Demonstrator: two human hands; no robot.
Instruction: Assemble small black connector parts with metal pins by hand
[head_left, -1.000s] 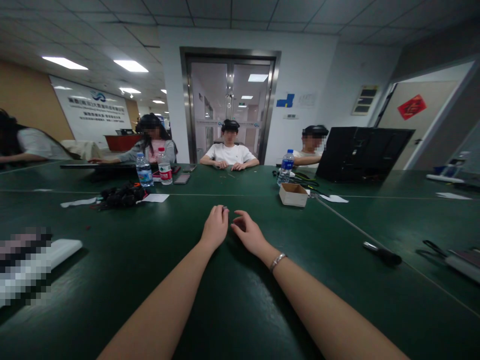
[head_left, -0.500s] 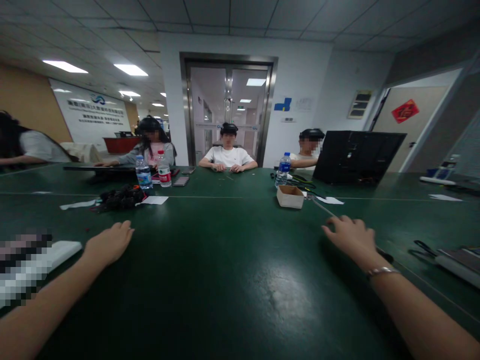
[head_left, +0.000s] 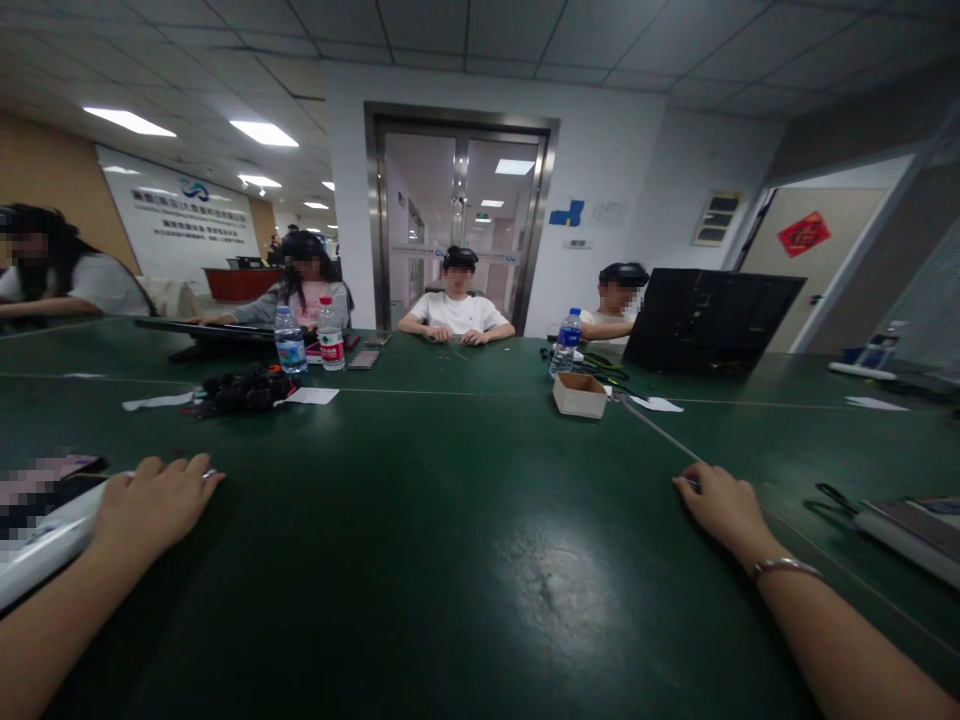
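Note:
My left hand (head_left: 154, 497) lies palm down on the near end of a white flat object (head_left: 45, 545) at the table's left edge, its fingers close together and curved over that end. My right hand (head_left: 724, 505), with a bracelet at the wrist, rests knuckles up on the green table (head_left: 465, 520) at the right. Its fingers are folded down over the spot where a dark tool lay, and a small silver tip (head_left: 688, 484) pokes out by the fingertips. The tool's body is hidden under the hand.
A small cardboard box (head_left: 579, 394), water bottles (head_left: 288, 340), a heap of black parts (head_left: 244, 390) and paper slips lie further back. Scissors (head_left: 832, 494) and a flat case (head_left: 907, 525) sit at the right. Several people sit at the far side beside a black laptop (head_left: 709, 320).
My hands, close together in the middle a second ago, have spread wide apart. The left has come down onto the white object, the right onto the dark tool.

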